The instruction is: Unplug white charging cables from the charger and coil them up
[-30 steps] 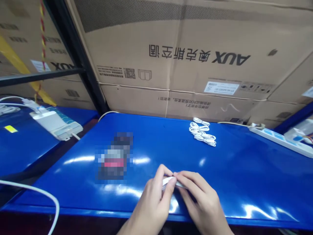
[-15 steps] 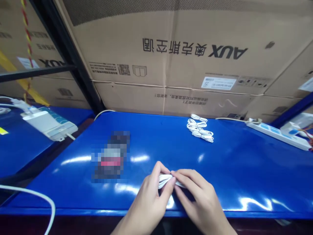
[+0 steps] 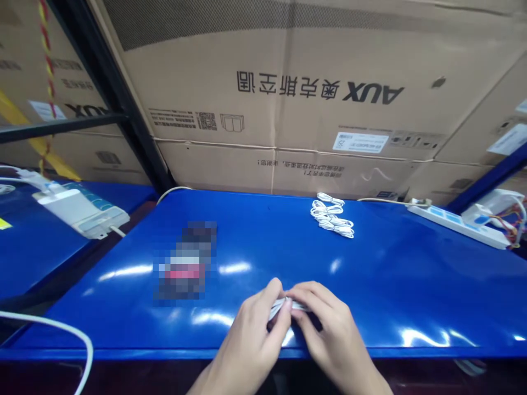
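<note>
My left hand (image 3: pixel 257 332) and my right hand (image 3: pixel 329 321) meet over the near edge of the blue tabletop (image 3: pixel 362 274). Between them is a folded white cable (image 3: pixel 278 308), mostly covered by my fingers. The left thumb and fingers pinch the bundle's left part, and the right fingertips close on it at the middle and right. Farther back on the tabletop lie several tied bundles of white cable (image 3: pixel 331 215), close together in a row.
A pixelated dark object (image 3: pixel 187 263) lies on the left. White power strips stand at the right rear (image 3: pixel 459 222) and far left (image 3: pixel 88 211). Behind rises a large cardboard box (image 3: pixel 272 120), beside a black rack post (image 3: pixel 140 142). A loose white cord (image 3: pixel 61 325) curves at lower left.
Both hands stay on the cable, and their fingers have drawn in closer around its middle, hiding more of it. The view has shifted slightly.
</note>
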{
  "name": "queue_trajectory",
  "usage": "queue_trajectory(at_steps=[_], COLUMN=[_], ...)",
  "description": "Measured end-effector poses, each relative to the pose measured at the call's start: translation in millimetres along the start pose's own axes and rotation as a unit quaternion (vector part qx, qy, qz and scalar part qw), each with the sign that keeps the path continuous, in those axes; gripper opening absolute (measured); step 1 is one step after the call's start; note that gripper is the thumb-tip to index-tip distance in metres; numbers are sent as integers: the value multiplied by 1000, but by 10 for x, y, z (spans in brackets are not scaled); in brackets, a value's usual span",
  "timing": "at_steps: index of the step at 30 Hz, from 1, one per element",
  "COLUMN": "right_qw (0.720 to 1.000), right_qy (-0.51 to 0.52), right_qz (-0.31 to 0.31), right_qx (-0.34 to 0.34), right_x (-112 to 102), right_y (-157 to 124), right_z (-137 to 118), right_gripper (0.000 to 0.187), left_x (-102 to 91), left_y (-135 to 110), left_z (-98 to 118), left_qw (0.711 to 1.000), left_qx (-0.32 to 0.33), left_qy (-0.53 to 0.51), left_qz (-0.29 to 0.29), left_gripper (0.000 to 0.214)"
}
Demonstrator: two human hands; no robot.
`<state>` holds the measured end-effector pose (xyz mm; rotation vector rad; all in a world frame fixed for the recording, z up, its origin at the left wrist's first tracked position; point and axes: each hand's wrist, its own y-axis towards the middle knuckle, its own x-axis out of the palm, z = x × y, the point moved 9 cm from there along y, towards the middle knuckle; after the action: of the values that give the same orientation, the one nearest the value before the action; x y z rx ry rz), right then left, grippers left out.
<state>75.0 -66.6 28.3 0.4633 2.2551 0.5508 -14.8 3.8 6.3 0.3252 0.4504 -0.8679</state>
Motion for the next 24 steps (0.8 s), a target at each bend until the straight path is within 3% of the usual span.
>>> queue_trajectory(at_steps=[8, 13, 16, 21, 24], right_qw=[998, 995, 995, 997, 988], right_qy=[36, 49, 33, -83, -136], right_qz=[-41, -68, -69, 3, 51], right_qx=[40, 57, 60, -5, -43], right_x=[16, 44, 60, 17, -27], right_y=[-15, -12, -6, 7, -10], right_z=[53, 67, 79, -25, -120], right_gripper=[24, 20, 18, 16, 16], left_x=[17, 47, 24, -43, -17], left_y=[-59, -85, -78, -9, 38], left_z=[226, 231, 183, -64, -111], left_qw=[987, 980, 992, 997, 990], left_qx=[133, 148, 103, -61, -83], left_qy=[92, 129, 77, -55, -111], left_qz=[20, 22, 4, 10, 6], left_gripper=[17, 22, 19, 29, 29])
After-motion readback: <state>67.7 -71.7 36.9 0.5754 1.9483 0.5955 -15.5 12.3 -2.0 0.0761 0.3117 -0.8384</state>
